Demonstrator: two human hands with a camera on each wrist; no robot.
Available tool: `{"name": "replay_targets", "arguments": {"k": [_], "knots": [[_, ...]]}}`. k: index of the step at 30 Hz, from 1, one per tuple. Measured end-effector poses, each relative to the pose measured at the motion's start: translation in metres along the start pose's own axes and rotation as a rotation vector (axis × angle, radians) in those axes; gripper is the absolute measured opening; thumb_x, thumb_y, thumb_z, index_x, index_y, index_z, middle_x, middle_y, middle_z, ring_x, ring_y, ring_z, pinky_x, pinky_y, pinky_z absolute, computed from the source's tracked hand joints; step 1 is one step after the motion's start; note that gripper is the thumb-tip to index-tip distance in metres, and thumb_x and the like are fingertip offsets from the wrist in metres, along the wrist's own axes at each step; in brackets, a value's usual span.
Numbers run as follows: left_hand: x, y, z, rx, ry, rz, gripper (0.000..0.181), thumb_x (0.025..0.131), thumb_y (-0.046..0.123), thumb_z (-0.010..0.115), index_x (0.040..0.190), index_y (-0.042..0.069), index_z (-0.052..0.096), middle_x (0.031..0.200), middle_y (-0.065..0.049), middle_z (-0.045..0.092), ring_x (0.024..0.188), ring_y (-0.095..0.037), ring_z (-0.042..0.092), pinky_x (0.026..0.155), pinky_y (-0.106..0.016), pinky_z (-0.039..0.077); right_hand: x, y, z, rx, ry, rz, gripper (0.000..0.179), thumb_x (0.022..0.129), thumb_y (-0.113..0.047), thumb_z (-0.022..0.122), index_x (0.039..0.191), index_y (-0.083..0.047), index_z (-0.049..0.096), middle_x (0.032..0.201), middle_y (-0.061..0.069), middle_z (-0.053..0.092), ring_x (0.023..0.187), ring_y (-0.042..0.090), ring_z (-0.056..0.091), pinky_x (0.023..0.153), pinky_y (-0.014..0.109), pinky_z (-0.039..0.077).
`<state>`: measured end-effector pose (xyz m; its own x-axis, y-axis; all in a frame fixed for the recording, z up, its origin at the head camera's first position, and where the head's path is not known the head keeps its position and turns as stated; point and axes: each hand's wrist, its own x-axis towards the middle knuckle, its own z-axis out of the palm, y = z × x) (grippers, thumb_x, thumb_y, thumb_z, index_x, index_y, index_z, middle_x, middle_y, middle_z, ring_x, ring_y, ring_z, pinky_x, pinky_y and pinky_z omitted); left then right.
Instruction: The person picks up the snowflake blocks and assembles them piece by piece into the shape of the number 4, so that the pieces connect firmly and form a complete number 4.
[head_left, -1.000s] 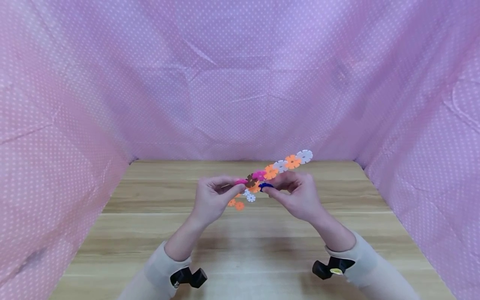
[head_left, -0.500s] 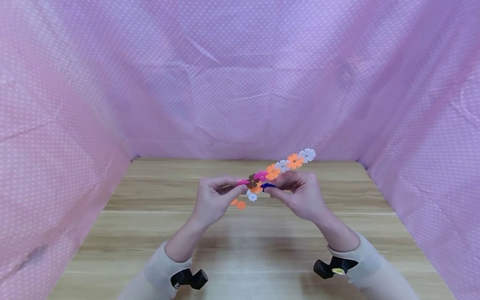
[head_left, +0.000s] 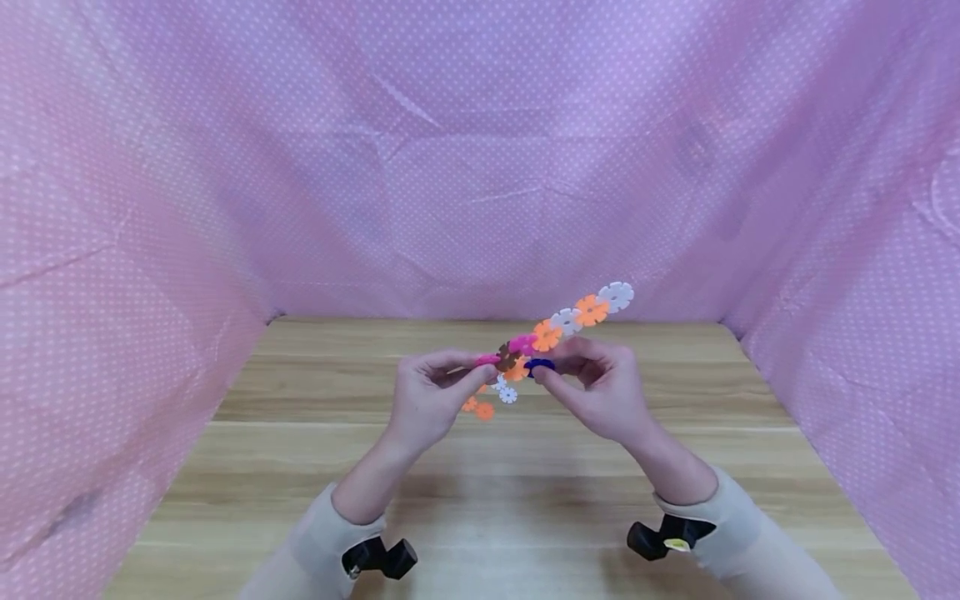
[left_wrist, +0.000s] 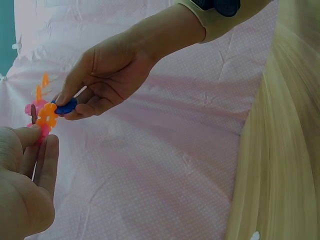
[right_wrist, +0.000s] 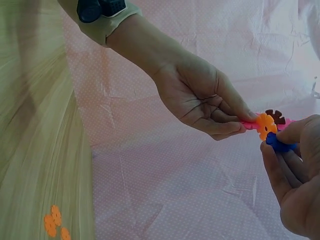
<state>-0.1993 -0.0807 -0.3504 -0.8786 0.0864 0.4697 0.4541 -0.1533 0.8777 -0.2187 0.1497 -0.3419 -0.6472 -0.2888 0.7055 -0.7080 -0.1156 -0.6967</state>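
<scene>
Between finger and thumb my left hand (head_left: 429, 398) pinches a pink snowflake disc (head_left: 487, 361), part of a joined string held above the table. A brown disc (head_left: 507, 357) and a second pink disc (head_left: 522, 344) follow it. From there, orange (head_left: 547, 336) and white discs alternate up to a white end disc (head_left: 617, 297). My right hand (head_left: 606, 392) pinches a dark blue snowflake disc (right_wrist: 281, 143). It meets the edge of an orange disc (left_wrist: 47, 116) beside the brown one; how deeply they are slotted cannot be told.
Loose orange discs (head_left: 485, 411) and white discs (head_left: 508, 395) lie on the wooden table (head_left: 495, 517) beyond the hands, partly covered by them in the head view. Pink dotted cloth (head_left: 480, 167) surrounds the table at the back and sides. Each wrist wears a black camera (head_left: 390, 557).
The far end of the string has tilted upward and slightly right. Both hands have kept their pinches, shifting only a little in view; the blue disc stands slightly higher and further right.
</scene>
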Motion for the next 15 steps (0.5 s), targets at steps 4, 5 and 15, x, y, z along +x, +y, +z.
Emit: {"name": "replay_targets", "arguments": {"k": [4,5,15], "knots": [[0.0033,0.0027,0.0016,0.007,-0.001,0.005,0.016,0.089,-0.006,0.081,0.101,-0.015,0.076,0.096,-0.021,0.081,0.082,-0.012,0.081,0.083,-0.034,0.07,0.0029,-0.0047,-0.0027,-0.013,-0.006,0.023,0.017,0.079,0.027,0.072,0.09,0.013,0.071,0.091,-0.01,0.077,0.081,0.004,0.077,0.063,0.018,0.065],[0.0035,0.003,0.0016,0.007,-0.002,0.009,0.015,0.089,-0.007,0.081,0.101,-0.015,0.076,0.095,-0.021,0.081,0.082,-0.011,0.081,0.083,-0.034,0.07,0.0032,-0.0058,-0.003,-0.018,-0.004,0.031,0.018,0.079,0.027,0.072,0.09,0.013,0.071,0.091,-0.009,0.077,0.081,0.004,0.077,0.064,0.018,0.066],[-0.0021,-0.0023,0.0026,-0.041,-0.032,0.054,0.013,0.087,-0.015,0.077,0.095,-0.023,0.07,0.096,0.01,0.083,0.084,-0.008,0.08,0.08,-0.03,0.07,-0.0026,-0.0108,-0.0011,-0.172,0.039,0.068,0.018,0.078,0.023,0.077,0.083,0.006,0.075,0.071,0.018,0.072,0.066,0.0,0.068,0.058,0.013,0.06]]}}
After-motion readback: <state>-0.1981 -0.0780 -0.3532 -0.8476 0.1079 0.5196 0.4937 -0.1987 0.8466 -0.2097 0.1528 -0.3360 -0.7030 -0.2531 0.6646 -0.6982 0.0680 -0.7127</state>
